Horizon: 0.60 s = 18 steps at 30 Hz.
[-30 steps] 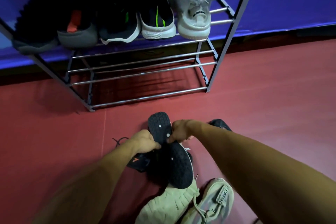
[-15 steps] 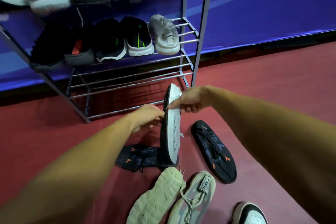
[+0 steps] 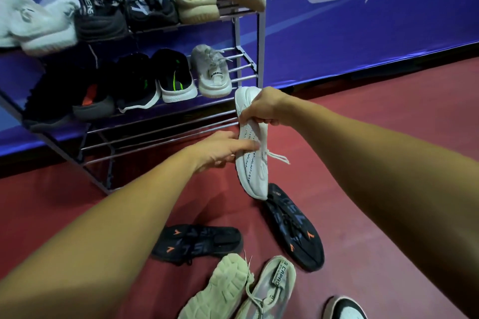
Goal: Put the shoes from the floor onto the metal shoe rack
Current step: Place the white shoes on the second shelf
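While the metal shoe rack (image 3: pixel 260 33) stands at the left against a blue wall, its top shelf carries pale and dark shoes and its middle shelf a row of black shoes ending in a grey sneaker (image 3: pixel 213 72); the low bars are bare. The left hand (image 3: pixel 220 149) lays flat fingers on the side of a white sneaker (image 3: pixel 252 153), its grip loose, not closed round it. The right hand (image 3: pixel 261 109) has a closed grip on the same sneaker near one end, holding it clear of the red floor (image 3: pixel 388 137), in front of the rack's right post. Below lie two dark sandals (image 3: pixel 199 243), a beige pair (image 3: pixel 248 290) and one black-and-white shoe (image 3: pixel 344 309).
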Tool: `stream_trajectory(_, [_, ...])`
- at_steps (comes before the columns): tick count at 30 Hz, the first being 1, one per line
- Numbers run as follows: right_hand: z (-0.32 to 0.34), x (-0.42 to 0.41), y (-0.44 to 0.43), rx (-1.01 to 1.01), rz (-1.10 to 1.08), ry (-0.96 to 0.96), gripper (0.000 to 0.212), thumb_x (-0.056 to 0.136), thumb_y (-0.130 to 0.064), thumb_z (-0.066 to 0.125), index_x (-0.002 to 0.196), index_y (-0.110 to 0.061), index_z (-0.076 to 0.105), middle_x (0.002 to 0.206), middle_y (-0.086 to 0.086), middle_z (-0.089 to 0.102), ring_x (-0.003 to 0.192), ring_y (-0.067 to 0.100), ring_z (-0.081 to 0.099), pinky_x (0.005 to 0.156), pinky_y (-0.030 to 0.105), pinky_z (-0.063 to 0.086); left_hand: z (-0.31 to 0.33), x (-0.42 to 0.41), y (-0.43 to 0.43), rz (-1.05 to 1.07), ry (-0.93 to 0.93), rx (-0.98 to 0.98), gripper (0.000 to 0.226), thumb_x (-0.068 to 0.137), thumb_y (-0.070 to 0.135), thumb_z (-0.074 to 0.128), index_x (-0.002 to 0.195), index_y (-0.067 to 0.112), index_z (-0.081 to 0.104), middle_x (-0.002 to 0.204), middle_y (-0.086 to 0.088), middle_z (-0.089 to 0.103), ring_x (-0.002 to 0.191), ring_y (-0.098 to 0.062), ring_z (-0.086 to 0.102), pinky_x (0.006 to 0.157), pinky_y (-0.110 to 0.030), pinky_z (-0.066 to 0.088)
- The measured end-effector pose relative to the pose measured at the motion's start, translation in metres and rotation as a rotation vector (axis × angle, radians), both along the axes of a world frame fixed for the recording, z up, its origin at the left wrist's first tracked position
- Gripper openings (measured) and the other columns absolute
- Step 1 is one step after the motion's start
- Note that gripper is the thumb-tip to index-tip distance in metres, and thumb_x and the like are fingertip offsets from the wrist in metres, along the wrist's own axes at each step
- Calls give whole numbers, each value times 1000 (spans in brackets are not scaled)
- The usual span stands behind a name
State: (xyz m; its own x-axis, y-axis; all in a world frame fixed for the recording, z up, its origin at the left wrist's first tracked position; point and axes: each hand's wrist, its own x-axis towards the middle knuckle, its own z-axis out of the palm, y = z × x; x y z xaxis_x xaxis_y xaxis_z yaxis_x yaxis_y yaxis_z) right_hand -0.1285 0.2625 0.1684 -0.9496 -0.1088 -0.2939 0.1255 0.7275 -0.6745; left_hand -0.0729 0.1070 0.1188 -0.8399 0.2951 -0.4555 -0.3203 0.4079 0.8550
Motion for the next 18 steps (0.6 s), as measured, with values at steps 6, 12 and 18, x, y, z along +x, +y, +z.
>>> stream_trajectory(6, [0,-17,-7,-54,-167,228,25,75,-25,77,80,-1,72,73,11,69,57,18,52,53,29,43,1,-24,3,159,167,-10,14,75,15,80,87,11,73,81,-4,77,72,-14,72,67,-24,55])
stream_trajectory(12, [-2,-26,5,-317,-214,281,16,84,-15,62,83,-1,70,69,9,70,53,16,59,52,27,46,7,-42,9,229,133,153,28,71,14,80,98,8,78,95,-11,78,95,-25,74,94,-36,55])
stream_trajectory(18, [-30,-23,25,-263,-325,321,11,73,-26,62,74,-16,59,63,2,65,56,20,54,56,33,47,10,-50,19,352,89,372,24,85,2,70,109,2,72,83,-8,74,59,-10,70,53,-18,52])
